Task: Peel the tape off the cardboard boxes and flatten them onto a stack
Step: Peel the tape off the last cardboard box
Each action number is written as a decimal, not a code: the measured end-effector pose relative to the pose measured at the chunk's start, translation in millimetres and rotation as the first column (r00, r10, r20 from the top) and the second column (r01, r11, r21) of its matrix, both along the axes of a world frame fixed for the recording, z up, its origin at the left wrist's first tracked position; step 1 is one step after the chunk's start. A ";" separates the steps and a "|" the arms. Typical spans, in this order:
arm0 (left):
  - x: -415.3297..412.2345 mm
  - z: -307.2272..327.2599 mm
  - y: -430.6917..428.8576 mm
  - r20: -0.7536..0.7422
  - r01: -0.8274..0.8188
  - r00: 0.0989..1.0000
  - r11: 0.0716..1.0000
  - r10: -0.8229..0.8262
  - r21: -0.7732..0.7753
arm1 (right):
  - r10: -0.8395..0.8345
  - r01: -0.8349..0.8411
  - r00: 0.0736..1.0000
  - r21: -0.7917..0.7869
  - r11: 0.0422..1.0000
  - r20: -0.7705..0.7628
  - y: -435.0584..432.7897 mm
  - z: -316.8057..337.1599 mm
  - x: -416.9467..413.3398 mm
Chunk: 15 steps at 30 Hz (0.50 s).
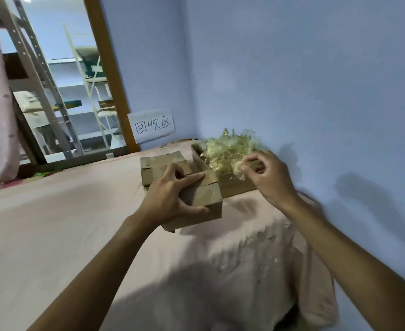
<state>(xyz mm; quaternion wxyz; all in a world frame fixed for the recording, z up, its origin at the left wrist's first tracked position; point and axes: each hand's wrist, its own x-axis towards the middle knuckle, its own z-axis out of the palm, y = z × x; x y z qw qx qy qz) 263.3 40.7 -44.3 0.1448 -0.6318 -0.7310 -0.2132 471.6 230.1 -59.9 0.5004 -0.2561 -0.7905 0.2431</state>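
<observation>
Curled fingers and thumb of the left hand [170, 199] clamp one small cardboard box [203, 199], held just left of the open carton [235, 185]. The right hand [268, 177] pinches one crumpled scrap of clear tape [238, 168] between thumb and fingertips over that carton's near rim. One heap of tape wads [227, 146] fills the carton, one stack of flattened cardboard [158, 163], its layers too blurred to count, lies just beside its left wall, and one paper sign [154, 126] hangs behind it, leftward.
</observation>
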 end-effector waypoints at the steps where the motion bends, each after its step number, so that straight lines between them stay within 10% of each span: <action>1: 3.9 0.6 9.9 0.001 0.010 1.000 1.000 -0.010 0.005 | -0.030 0.030 1.000 -0.001 1.000 0.007 10.8 -1.2 6.5; 15: 16.8 -19.5 90.6 -0.039 0.026 0.999 0.996 -0.029 -0.087 | -0.114 0.119 0.990 -0.060 0.991 0.079 122.5 -1.3 11.5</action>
